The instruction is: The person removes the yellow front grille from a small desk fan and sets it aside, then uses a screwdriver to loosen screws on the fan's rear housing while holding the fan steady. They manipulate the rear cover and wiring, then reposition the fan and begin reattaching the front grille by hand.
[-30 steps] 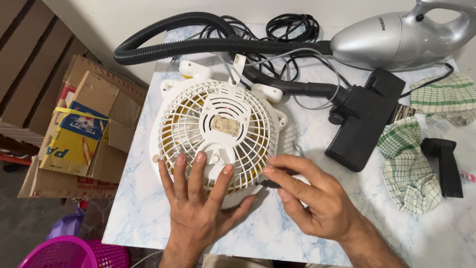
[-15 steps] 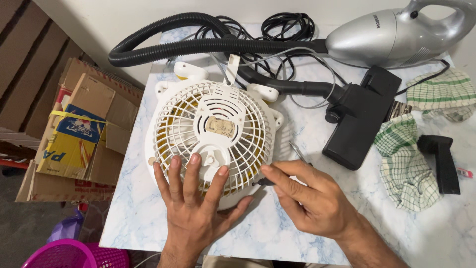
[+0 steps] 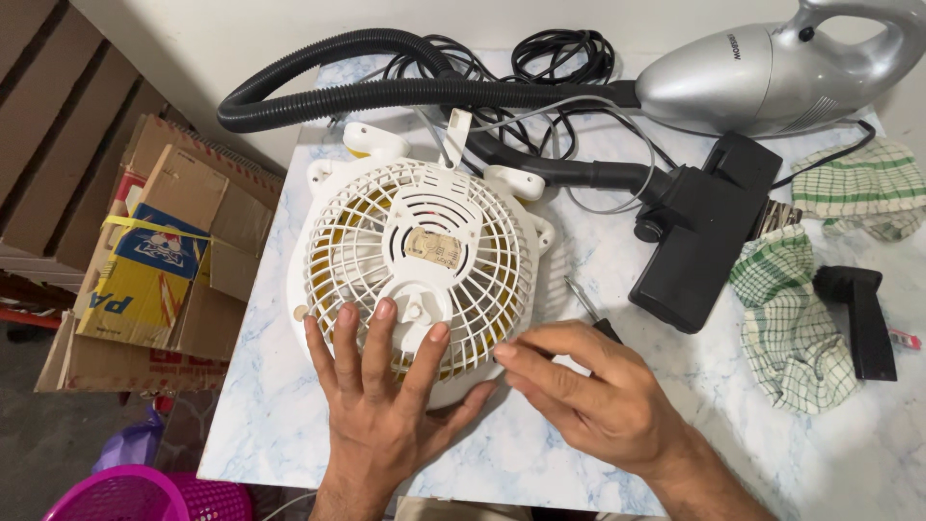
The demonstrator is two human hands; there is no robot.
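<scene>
A white round table fan (image 3: 417,253) lies face down on the marbled table (image 3: 540,453), its grille up. My left hand (image 3: 386,405) rests flat on the fan's near rim, fingers spread over the grille. My right hand (image 3: 598,400) lies just right of the fan, fingertips touching its lower right edge. A screwdriver (image 3: 585,306) with a black handle pokes out from under the right hand; whether the hand grips it is unclear.
A silver hand vacuum (image 3: 772,72) with a black hose (image 3: 386,92) and a black floor nozzle (image 3: 699,232) lies at the back. Checked cloths (image 3: 791,318) and a black nozzle piece (image 3: 861,318) lie right. Cardboard boxes (image 3: 154,260) and a pink basket (image 3: 135,494) stand left.
Both hands stay on the fan's near edge. My right fingertips have slid slightly toward the fan's rim. The view has shifted a little.
</scene>
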